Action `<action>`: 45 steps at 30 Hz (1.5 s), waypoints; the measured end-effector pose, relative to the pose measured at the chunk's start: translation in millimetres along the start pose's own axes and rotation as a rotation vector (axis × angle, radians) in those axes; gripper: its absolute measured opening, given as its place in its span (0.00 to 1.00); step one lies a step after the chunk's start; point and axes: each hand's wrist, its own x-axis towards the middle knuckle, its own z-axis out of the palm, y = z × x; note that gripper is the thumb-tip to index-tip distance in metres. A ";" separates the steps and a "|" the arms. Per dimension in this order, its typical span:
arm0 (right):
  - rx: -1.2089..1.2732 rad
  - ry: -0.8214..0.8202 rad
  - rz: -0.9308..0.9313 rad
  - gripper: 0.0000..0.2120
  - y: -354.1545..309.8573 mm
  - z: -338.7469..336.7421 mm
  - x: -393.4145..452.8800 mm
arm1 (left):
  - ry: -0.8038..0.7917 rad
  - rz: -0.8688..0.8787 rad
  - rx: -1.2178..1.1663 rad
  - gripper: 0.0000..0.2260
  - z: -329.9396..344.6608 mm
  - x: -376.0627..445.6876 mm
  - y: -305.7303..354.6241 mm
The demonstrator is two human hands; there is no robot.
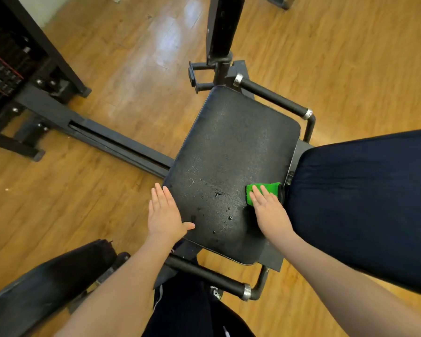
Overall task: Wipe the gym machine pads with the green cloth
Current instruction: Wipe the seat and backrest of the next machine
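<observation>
A black seat pad (231, 152) fills the middle of the view, with water drops on its near half. The folded green cloth (267, 188) lies on the pad's right edge, next to the dark blue back pad (365, 205). My right hand (269, 210) presses flat on the cloth with straight fingers, covering its near part. My left hand (164, 214) rests flat on the pad's near left edge, fingers straight and thumb spread onto the pad.
Black handle bars flank the seat: one at the far right (272, 97), one near me (204, 276). The machine's black rail (112, 144) runs left to a weight stack (7, 66). A second black pad (46, 280) sits lower left. The floor is wood.
</observation>
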 end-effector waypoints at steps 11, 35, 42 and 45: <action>-0.029 -0.078 0.103 0.23 4.1 -14.6 -16.3 | 0.019 0.024 0.006 0.56 3.8 -3.8 -4.7; 0.112 0.068 -0.182 0.26 -86.4 -33.1 40.7 | -0.039 -0.064 -0.009 0.58 2.5 -11.1 -12.5; 0.181 0.074 -0.083 0.29 -36.4 4.3 -12.5 | -0.028 -0.067 0.039 0.50 7.9 -21.9 -4.7; 0.177 0.075 -0.062 0.31 -19.7 20.5 -29.5 | -0.022 -0.045 0.060 0.47 16.9 -29.7 -2.3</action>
